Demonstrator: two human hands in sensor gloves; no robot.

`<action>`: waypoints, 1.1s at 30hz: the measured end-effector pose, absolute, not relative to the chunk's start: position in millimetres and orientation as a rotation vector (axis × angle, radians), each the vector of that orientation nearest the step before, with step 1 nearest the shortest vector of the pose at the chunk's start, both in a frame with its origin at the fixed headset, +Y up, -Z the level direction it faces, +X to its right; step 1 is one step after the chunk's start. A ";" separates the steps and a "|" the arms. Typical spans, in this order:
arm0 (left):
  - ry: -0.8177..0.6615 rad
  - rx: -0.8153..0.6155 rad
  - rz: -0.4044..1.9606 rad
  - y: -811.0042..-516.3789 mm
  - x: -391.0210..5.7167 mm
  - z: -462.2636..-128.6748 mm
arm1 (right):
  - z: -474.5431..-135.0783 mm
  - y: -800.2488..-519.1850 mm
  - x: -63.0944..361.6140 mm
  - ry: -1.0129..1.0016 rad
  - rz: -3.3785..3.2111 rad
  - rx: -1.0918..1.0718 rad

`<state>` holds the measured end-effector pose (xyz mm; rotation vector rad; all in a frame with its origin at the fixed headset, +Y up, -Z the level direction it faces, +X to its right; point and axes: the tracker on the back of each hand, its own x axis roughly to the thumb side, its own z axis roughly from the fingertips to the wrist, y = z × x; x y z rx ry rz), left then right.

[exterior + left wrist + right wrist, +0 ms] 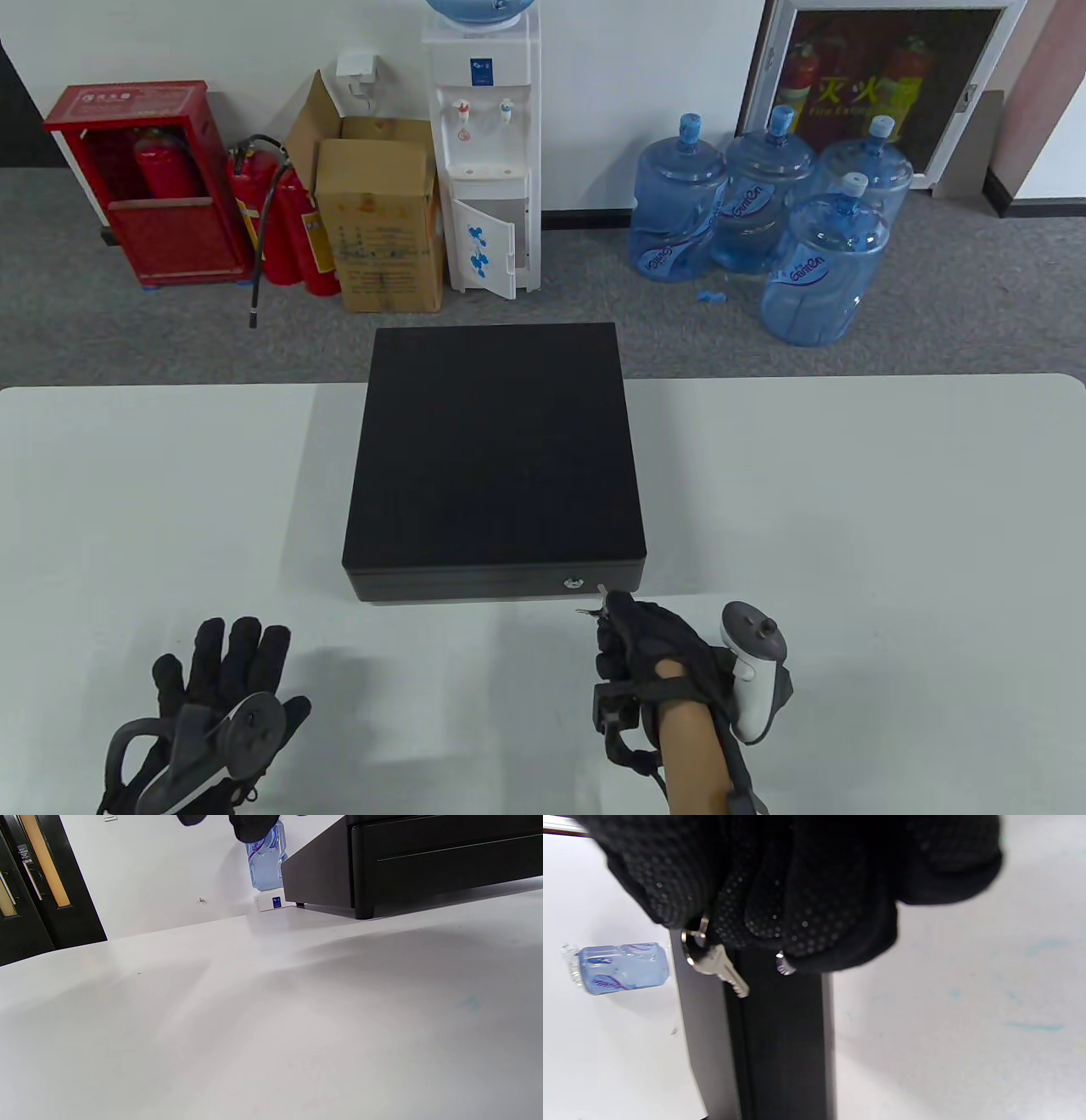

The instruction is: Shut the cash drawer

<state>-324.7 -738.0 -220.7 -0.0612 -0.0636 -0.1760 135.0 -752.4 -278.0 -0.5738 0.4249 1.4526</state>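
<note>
The black cash drawer [496,450] sits mid-table, its front panel [492,584] flush with the case and a small silver lock [575,582] right of centre. It also shows in the left wrist view [424,861] and the right wrist view [780,1043]. My right hand [615,615] is curled just in front of the lock and pinches a ring of keys [598,598]. One silver key [721,969] hangs below the gloved fingers [797,891]. My left hand [229,654] rests flat on the table at the front left with fingers spread, holding nothing.
The white table [848,509] runs wide on both sides of the drawer. Beyond its far edge stand a water dispenser [484,153], several blue water jugs [764,212], a cardboard box [382,221] and red fire extinguishers [288,221].
</note>
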 end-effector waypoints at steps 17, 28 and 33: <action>-0.059 -0.062 -0.176 -737.2 -325.4 -220.2 | -266.6 -743.3 143.0 0.378 1.370 -0.411; -0.068 -0.052 -0.177 -737.0 -324.5 -220.0 | -256.2 -732.7 168.2 0.238 1.579 -0.489; -0.066 -0.052 -0.175 -737.1 -324.9 -219.8 | -250.2 -722.8 179.4 0.020 1.843 -0.554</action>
